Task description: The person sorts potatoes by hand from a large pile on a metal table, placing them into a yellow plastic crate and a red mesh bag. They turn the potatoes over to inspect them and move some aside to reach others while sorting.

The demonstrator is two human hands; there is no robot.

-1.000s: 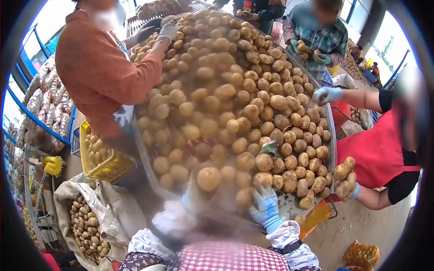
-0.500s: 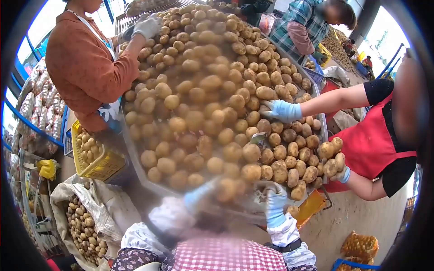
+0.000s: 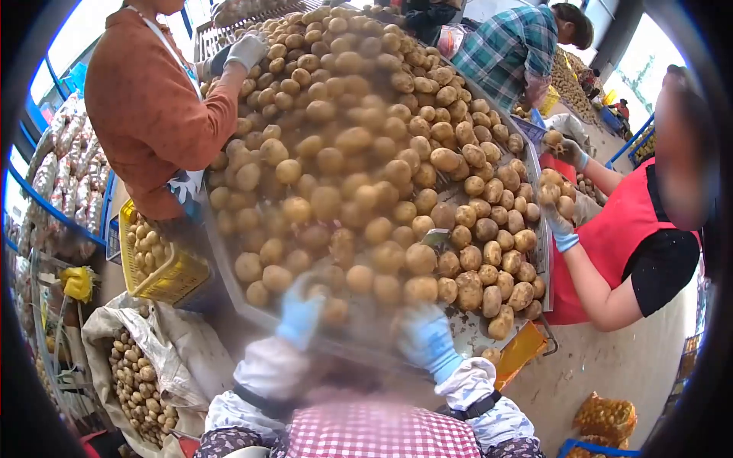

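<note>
A bare concrete floor (image 3: 603, 374) is seen near right. Blue metal railings (image 3: 46, 202) are set along the left, and bright daylight is let in at far right.

Daylight is pouring in from openings at the far left and far right, washing those corners out to near white. The potatoes (image 3: 382, 153) are sitting in soft, even light with only faint shadows between them. The fisheye lens is bending everything toward the edges, and a black ring is framing the view. The near centre is smearing heavily: the left hand (image 3: 300, 313) and right hand (image 3: 427, 340) are blurring, perhaps from motion. The far heap is reading sharper.
</note>
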